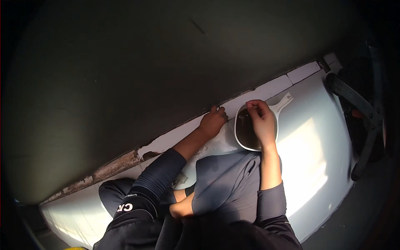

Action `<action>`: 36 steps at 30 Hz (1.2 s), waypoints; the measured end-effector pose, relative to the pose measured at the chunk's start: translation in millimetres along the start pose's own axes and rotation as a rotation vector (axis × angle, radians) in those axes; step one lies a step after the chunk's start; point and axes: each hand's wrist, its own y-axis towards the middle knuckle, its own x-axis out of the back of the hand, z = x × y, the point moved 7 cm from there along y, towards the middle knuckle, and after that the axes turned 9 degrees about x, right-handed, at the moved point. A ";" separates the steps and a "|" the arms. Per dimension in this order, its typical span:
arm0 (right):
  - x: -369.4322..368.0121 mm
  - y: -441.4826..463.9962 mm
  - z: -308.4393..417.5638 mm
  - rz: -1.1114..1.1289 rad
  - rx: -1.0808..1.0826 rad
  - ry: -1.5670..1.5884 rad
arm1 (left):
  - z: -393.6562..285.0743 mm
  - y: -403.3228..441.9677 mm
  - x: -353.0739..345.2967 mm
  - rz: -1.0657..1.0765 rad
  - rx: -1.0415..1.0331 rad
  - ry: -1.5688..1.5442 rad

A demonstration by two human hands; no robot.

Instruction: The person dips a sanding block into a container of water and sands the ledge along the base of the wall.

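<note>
A white pot-like container (238, 139) with a long handle stands on the pale floor, with dark contents (246, 131) inside. Over its opening is my right hand (262, 121), thumb and fingertips pinched together; whatever is between them is too small to name. To the left of the container, my left hand (213, 122) rests at the white tile strip (266, 90) along the foot of the dark wall. Its fingers are curled by the tile edge, and what they hold, if anything, is hidden.
The dark wall (125, 83) runs diagonally across the upper left, with broken, bare skirting (121, 162) at lower left. A metal-legged object (368, 112) stands at the right. My folded legs (225, 179) are close below the container. Something yellow (76, 248) shows at the bottom left.
</note>
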 end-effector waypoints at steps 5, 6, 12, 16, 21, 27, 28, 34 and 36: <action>3.8 -3.6 -5.2 -0.012 -0.002 0.057 | 27.6 -50.0 2.8 -0.035 0.009 0.070; 3.9 -2.3 -2.0 -0.019 0.011 0.083 | 30.6 -53.8 2.9 -0.027 0.012 0.054; -5.1 0.9 8.4 0.001 -0.019 0.086 | 0.7 -7.1 3.9 -0.073 0.006 0.014; -4.1 -1.0 -2.5 0.009 0.021 0.054 | -0.3 1.2 -0.8 -0.003 0.024 0.027; 1.1 -4.3 -5.6 0.017 -0.073 0.092 | 29.8 -52.7 6.3 -0.087 -0.046 0.052; -7.3 1.3 3.1 0.025 0.003 0.107 | 17.9 -29.9 4.9 -0.044 -0.031 0.097; -9.0 1.9 2.1 0.026 0.006 0.106 | 12.5 -18.3 2.0 -0.053 -0.027 0.085; -2.9 -0.5 -3.9 0.015 -0.025 0.106 | 9.4 -11.2 3.4 -0.025 -0.030 0.018; -0.8 -3.9 -7.6 0.031 -0.067 0.083 | 21.1 -35.3 5.6 -0.033 -0.037 -0.005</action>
